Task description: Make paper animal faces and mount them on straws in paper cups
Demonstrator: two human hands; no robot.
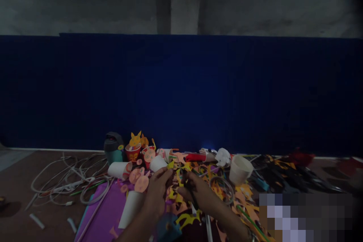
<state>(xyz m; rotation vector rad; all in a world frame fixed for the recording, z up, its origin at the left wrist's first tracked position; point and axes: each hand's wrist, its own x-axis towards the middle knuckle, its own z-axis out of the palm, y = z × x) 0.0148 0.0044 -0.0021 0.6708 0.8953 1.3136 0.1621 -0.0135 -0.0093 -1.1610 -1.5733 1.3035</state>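
My left hand [160,183] pinches a small piece of yellow paper [170,165] at its fingertips. In my right hand [197,189] is a pair of scissors [190,192] with dark handles, its blades pointing up and away from me, close to the paper. Whether the blades touch the paper I cannot tell. Below both hands lie yellow paper scraps [188,219] with jagged cut edges. A white paper cup [132,208] lies by my left forearm. Pink animal-face cutouts [141,184] sit just left of my left hand.
At the back left stand a dark bottle [113,147] and a red cup [133,154] with an orange animal cutout. White cables [66,176] tangle on the left. A purple sheet [103,208] lies in front. Right of my hands are a tape ring [231,193] and white tub [240,170].
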